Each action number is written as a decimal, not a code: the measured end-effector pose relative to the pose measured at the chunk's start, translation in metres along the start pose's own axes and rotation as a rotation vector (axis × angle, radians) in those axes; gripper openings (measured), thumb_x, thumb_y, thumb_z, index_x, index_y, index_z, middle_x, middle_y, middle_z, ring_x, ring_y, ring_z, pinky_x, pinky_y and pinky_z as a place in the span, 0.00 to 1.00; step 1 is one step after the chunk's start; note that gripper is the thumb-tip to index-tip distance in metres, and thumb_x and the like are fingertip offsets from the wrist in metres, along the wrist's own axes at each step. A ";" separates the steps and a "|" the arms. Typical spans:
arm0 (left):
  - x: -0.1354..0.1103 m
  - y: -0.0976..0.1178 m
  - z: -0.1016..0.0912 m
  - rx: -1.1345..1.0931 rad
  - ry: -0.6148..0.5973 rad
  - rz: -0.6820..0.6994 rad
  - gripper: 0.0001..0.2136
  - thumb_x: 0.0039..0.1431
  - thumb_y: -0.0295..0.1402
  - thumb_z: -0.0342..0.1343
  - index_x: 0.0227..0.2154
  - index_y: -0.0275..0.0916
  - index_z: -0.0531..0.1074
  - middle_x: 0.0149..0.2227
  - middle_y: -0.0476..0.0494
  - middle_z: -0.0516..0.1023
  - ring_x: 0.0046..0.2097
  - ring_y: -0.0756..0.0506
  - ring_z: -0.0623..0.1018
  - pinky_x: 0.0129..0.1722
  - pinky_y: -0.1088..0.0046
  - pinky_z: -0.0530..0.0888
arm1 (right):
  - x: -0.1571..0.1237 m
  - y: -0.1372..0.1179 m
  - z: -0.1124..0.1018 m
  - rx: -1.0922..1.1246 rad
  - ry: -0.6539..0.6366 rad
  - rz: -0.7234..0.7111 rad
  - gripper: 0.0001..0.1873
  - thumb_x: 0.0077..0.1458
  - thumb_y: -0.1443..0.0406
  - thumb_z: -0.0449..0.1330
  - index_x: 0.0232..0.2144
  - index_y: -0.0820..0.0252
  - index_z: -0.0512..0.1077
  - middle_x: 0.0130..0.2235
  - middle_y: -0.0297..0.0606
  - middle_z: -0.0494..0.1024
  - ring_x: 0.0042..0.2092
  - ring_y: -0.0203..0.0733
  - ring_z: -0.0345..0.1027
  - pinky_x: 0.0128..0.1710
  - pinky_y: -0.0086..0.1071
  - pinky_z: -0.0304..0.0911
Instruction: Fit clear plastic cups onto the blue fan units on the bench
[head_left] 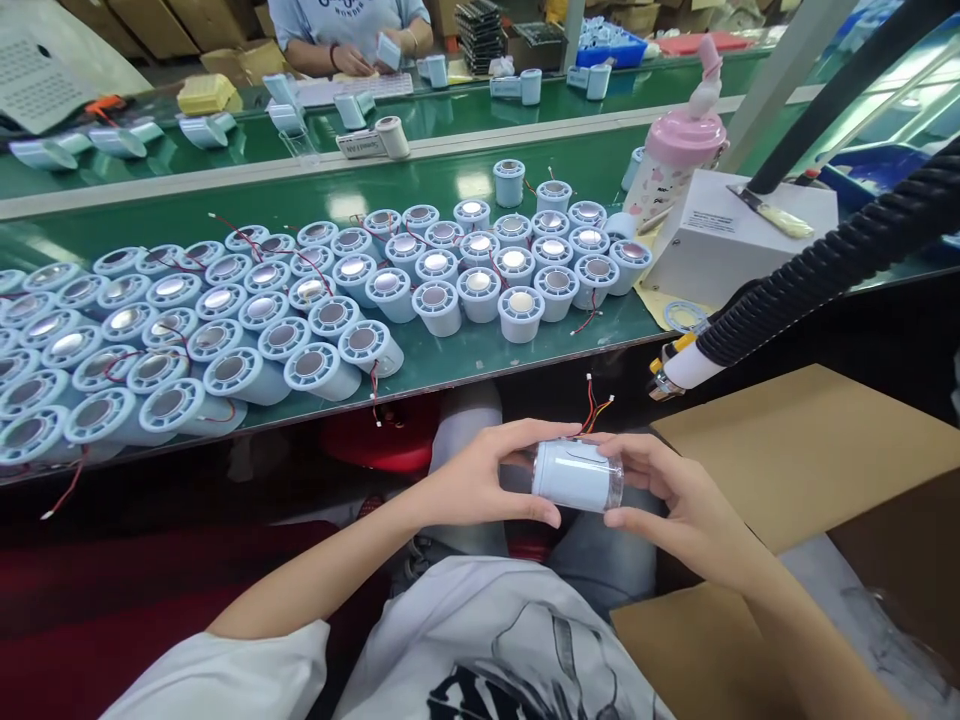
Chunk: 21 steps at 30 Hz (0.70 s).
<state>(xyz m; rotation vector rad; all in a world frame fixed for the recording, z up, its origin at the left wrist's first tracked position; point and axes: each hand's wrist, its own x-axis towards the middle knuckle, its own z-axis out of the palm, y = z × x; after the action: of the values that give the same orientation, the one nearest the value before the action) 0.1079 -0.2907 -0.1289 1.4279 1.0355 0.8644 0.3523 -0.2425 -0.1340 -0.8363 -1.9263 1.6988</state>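
Note:
Above my lap, both hands hold one light-blue cylindrical housing (574,476) lying on its side, with a clear plastic sleeve around it. My left hand (499,475) grips its left end between thumb and fingers. Around the right end, where the clear rim shows, my right hand (671,490) is closed. Thin red, black and yellow wires (592,402) with small white connectors stick up behind the housing. Many similar light-blue housings (322,368) stand in rows on the green bench, some with red wires hanging out.
A pink-lidded bottle (686,135) and a white box-shaped device (739,235) stand at the bench's right. A black corrugated hose (817,260) slants down there. Below is an open cardboard box (817,450). Across the bench, a person (352,40) handles a similar part.

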 end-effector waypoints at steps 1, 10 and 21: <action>0.000 0.000 0.000 0.008 -0.005 0.013 0.36 0.44 0.36 0.70 0.58 0.48 0.67 0.57 0.40 0.71 0.57 0.39 0.73 0.55 0.63 0.72 | 0.000 -0.001 0.000 0.020 -0.003 0.005 0.21 0.56 0.64 0.65 0.51 0.49 0.66 0.56 0.38 0.70 0.55 0.45 0.69 0.54 0.39 0.69; -0.002 0.002 -0.001 0.097 -0.052 0.073 0.37 0.45 0.35 0.70 0.60 0.49 0.65 0.60 0.40 0.70 0.61 0.38 0.69 0.58 0.62 0.70 | -0.001 -0.003 0.001 0.201 -0.027 0.118 0.20 0.57 0.61 0.64 0.51 0.52 0.65 0.50 0.41 0.74 0.50 0.45 0.71 0.48 0.37 0.71; -0.004 0.002 0.000 0.132 -0.074 0.088 0.35 0.48 0.35 0.69 0.60 0.48 0.64 0.61 0.40 0.68 0.62 0.37 0.67 0.60 0.59 0.68 | 0.001 0.000 0.005 0.458 -0.027 0.245 0.18 0.58 0.55 0.63 0.47 0.54 0.65 0.42 0.36 0.76 0.39 0.37 0.73 0.36 0.28 0.72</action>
<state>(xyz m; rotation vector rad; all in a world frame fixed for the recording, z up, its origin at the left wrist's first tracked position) 0.1063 -0.2948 -0.1262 1.6147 0.9950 0.8117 0.3477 -0.2455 -0.1345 -0.8921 -1.4005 2.1888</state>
